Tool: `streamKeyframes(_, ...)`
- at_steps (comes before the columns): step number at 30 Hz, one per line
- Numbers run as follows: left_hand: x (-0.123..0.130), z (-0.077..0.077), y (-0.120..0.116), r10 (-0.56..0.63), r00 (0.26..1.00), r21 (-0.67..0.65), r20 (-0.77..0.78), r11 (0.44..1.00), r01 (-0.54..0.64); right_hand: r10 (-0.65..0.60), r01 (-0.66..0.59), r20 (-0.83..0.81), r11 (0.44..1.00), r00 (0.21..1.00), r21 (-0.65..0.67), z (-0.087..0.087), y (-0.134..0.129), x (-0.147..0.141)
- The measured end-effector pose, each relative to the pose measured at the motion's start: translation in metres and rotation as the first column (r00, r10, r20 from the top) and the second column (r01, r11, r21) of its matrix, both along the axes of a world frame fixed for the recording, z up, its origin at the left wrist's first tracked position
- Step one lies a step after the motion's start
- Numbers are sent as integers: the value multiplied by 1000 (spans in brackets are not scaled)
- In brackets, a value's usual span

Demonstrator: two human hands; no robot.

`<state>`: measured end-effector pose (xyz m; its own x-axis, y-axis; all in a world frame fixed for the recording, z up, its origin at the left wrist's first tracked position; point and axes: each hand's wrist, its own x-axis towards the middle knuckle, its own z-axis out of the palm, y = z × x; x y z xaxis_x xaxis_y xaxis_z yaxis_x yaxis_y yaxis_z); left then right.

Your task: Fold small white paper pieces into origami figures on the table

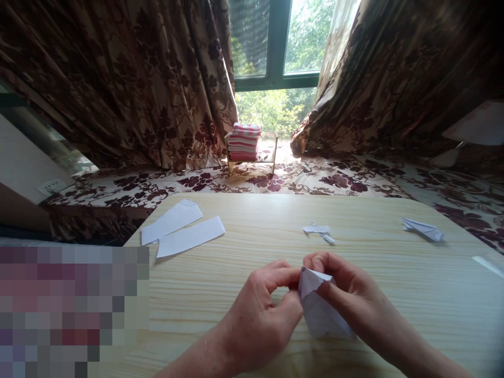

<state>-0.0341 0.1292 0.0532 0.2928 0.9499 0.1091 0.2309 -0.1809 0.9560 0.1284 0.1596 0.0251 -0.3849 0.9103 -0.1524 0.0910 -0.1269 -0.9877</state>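
Note:
A folded piece of white paper (321,310) is held up just above the wooden table, between both hands. My left hand (268,304) pinches its left edge between thumb and fingers. On the other side, my right hand (346,286) grips the top and right part, its thumb across the near face and its fingers curled behind. The paper narrows to a point at the top and widens toward the bottom. Some fingertips are hidden behind it.
White paper strips (191,236) lie at the table's left. Small paper scraps (318,230) are beyond my hands, and a folded paper piece (423,229) rests at the right. Behind the table (252,210), a small rack holds folded striped cloths (244,143) before the window.

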Motion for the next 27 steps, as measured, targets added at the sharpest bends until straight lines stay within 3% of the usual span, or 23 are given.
streamKeyframes(6,8,-5,0,116,993,89,1,989,-115,4,-2,-44,998,999,56,4,2,-1)
streamKeyframes(13,6,-6,-2,184,983,98,5,978,-184,1,-30,104,961,995,276,7,3,-1)
streamKeyframes(16,6,-6,-3,234,972,141,-20,963,-229,-22,-52,178,916,984,399,7,1,0)
streamKeyframes(19,6,-6,-3,259,966,122,1,959,-257,-105,-57,240,810,965,584,6,-1,1)
streamKeyframes(22,7,-7,-2,245,968,69,49,966,-248,-222,-16,203,638,954,770,5,-2,1)
streamKeyframes(24,8,-7,-1,223,972,60,69,972,-227,-231,-34,188,541,955,840,4,-2,2)
streamKeyframes(27,10,-8,-1,208,973,80,100,973,-216,-221,-95,213,450,952,888,3,-1,6)
